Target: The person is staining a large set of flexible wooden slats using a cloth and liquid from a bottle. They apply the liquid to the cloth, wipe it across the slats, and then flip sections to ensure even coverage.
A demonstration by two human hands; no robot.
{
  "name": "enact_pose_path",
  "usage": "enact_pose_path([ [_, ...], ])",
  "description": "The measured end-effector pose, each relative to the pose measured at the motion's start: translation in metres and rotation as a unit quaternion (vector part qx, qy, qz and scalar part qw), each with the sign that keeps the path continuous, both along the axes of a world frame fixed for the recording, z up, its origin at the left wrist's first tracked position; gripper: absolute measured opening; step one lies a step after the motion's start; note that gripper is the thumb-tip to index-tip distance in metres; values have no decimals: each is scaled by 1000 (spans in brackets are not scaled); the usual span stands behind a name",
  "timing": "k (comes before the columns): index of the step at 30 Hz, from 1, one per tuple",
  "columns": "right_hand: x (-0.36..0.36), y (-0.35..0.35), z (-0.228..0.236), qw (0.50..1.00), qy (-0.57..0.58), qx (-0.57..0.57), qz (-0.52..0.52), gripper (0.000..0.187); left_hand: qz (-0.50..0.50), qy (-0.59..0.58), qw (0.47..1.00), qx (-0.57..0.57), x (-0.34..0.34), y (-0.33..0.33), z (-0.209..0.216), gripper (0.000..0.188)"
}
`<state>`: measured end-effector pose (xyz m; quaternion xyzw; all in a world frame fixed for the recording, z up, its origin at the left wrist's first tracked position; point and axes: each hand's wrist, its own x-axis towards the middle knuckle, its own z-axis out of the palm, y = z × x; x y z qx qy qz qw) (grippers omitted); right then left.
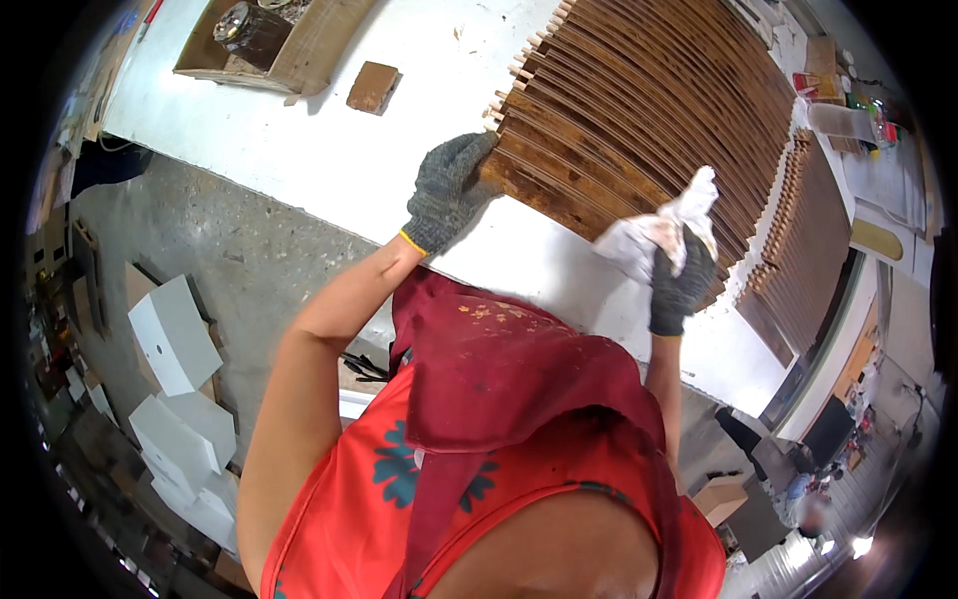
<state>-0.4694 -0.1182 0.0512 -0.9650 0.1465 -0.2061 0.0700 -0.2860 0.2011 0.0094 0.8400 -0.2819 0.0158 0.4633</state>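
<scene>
Dark brown wooden slats with small pegs at their ends lie side by side on a white table. My left hand, in a dark grey knitted glove, is closed round the left end of the nearest slats. Its fingers lie on the far side and the thumb on the near side. My right hand, gloved alike, grips a crumpled white cloth with brownish stains. The cloth rests over the right part of the nearest slats and hides the wood beneath it.
A wooden box holding a jar of dark liquid stands at the far left. Nearer lies a small brown block. A second stack of slats lies at the right. White panels sit on the floor at left.
</scene>
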Motion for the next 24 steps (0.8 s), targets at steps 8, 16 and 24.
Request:
enact_pose_path([
  [8,137,152,-10,969,-52,0,243,35,7,299,887,-352,11,8,-113,11],
  [16,-22,0,-48,986,-16,-150,74,33,-7,-1,999,-32,9,-13,-10,70],
  [24,-170,-129,-26,943,-161,102,-273,31,-7,14,1000,-11,8,-14,-4,72],
])
